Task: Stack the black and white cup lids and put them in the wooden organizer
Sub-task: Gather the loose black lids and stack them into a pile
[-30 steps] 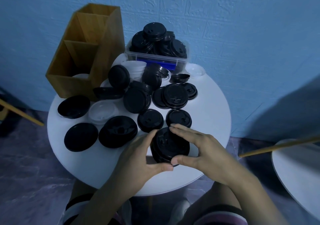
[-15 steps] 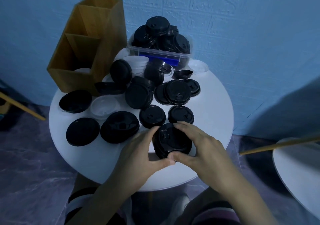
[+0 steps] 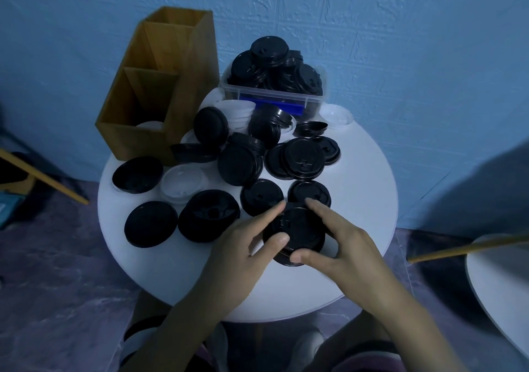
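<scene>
Head cam: both hands are cupped around the stack of black lids [image 3: 297,228]. The left hand [image 3: 243,245] has its index finger on the far-left rim and its thumb on the near-left edge. The right hand [image 3: 349,251] has its index finger over the far rim and its thumb hooked at the near edge.

The stack sits on the white table [image 3: 357,171] toward its front, just in front of two loose black lids [image 3: 262,197].

My guess is these are thin plastic, nearly weightless, bendy and slick, so a one-sided squeeze would skew the stack. I'd hold it by opposite sides of the rims with light, even pressure.

Further out there's a white lid [image 3: 183,182] among the scattered black ones. A clear bin [image 3: 272,96] heaped with more lids sits at the back. The wooden organizer [image 3: 160,91] is back-left, well apart from the stack.

Half a second ago the thumbs met at the front. Now they've parted and the left thumb has slid up the side. The stack hasn't really moved.
</scene>
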The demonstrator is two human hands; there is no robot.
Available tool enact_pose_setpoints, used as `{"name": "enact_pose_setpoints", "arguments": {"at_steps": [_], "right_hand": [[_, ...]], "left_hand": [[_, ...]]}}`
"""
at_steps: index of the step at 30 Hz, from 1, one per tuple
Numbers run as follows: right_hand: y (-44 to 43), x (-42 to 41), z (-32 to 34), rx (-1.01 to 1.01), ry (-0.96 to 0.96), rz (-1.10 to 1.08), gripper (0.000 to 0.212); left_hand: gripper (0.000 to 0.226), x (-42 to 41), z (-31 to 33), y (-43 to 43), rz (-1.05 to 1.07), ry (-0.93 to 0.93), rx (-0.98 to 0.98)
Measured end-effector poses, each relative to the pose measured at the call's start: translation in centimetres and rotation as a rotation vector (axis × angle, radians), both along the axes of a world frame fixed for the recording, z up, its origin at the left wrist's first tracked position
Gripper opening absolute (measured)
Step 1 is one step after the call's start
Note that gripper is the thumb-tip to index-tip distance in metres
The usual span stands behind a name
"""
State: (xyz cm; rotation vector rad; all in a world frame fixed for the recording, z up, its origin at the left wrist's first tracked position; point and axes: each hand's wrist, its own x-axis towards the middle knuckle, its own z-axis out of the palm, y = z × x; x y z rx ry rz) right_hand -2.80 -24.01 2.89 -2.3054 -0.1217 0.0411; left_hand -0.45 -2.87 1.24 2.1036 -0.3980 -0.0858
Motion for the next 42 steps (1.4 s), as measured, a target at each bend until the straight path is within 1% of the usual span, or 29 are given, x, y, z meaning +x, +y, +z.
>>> {"name": "enact_pose_setpoints", "arguments": {"at_steps": [4, 9, 12, 13, 16, 17, 19, 21, 23, 25, 27, 30, 31, 32, 35, 37, 39, 42], "right_hand": [[-0.9, 0.2, -0.4, -0.016, -0.04, 0.037, 0.089], [-1.8, 0.8, -0.6, 0.067, 0.004, 0.049, 0.075], [-2.0, 1.0, -1.0, 0.115, 0.007, 0.061, 0.077], [-2.1, 1.0, -1.1, 0.11, 0.004, 0.062, 0.079], [-2.6, 1.0, -1.2, 0.07, 0.0, 0.08, 0.082], [-2.8, 1.1, -1.1, 0.075, 0.015, 0.093, 0.081], [-3.4, 1.4, -0.8, 0.123, 0.078, 0.132, 0.073], [-4.0, 2.2, 0.0, 0.187, 0.144, 0.172, 0.06], [-4.5, 3.5, 0.9, 0.275, 0.158, 0.168, 0.047], [-4.8, 5.9, 1.8, 0.335, 0.09, 0.074, 0.037], [-5.0, 9.3, 2.6, 0.335, -0.014, -0.052, 0.026], [-6.0, 15.6, 2.8, 0.275, -0.155, -0.205, 0.009], [-6.4, 17.6, 2.7, 0.238, -0.193, -0.246, 0.007], [-6.9, 19.3, 2.4, 0.176, -0.219, -0.288, 0.007], [-9.1, 23.1, 1.6, -0.089, -0.196, -0.405, 0.025], [-10.6, 24.8, 0.5, -0.286, -0.122, -0.354, 0.036], [-11.4, 25.6, -0.5, -0.437, -0.053, -0.265, 0.041], [-11.5, 25.0, -0.7, -0.464, -0.063, -0.238, 0.035]], "left_hand": [[0.051, -0.2, -0.2, -0.2, 0.045, 0.011, -0.04], [0.051, -0.2, -0.9, 0.1, 0.026, -0.005, 0.023], [0.06, -0.4, -1.2, 0.0, -0.006, -0.027, 0.056], [0.066, -0.5, -1.2, -0.1, -0.027, -0.035, 0.081], [0.095, -0.9, -1.2, -0.6, -0.055, -0.078, 0.16], [0.098, -0.8, -1.2, -0.7, -0.04, -0.093, 0.169], [0.097, -0.7, -1.3, -0.7, -0.014, -0.108, 0.163], [0.096, -0.6, -1.2, -0.7, -0.013, -0.126, 0.165], [0.096, -0.5, -1.2, -0.7, -0.016, -0.144, 0.177], [0.096, -0.5, -1.4, -0.6, -0.003, -0.16, 0.172], [0.096, -0.5, -1.5, -0.7, 0.004, -0.153, 0.17], [0.096, -0.5, -1.6, -0.8, 0.01, -0.158, 0.175], [0.097, -0.5, -1.6, -0.8, 0.011, -0.163, 0.174], [0.097, -0.4, -1.5, -0.8, 0.007, -0.164, 0.177], [0.1, -0.3, -1.4, -0.8, -0.035, -0.16, 0.204], [0.104, -0.1, -1.6, -0.8, -0.035, -0.206, 0.241], [0.104, 0.2, -1.8, -0.9, -0.002, -0.236, 0.232], [0.102, 0.6, -1.9, -0.9, 0.004, -0.259, 0.214]]}}
